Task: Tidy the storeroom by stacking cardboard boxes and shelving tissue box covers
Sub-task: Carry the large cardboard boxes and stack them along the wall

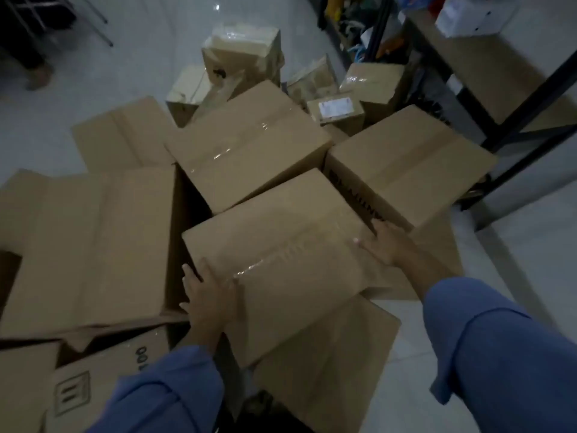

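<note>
A taped brown cardboard box [281, 254] sits in the middle of the head view, tilted, on top of other boxes. My left hand [207, 301] holds its near left corner, fingers spread along the side and top. At its right edge, my right hand [382, 245] grips with the thumb on top and the fingers down the far side. Two more sealed boxes lie just beyond it: one [246, 148] at centre and one [409, 164] to the right. No tissue box covers are recognisable.
A large open box [90, 245] with raised flaps stands to the left. Several small taped boxes [243, 54] crowd the floor behind. A dark metal shelf rack [499, 85] stands at the right, with a white box [468, 14] on it. White tiled floor shows at far left and right.
</note>
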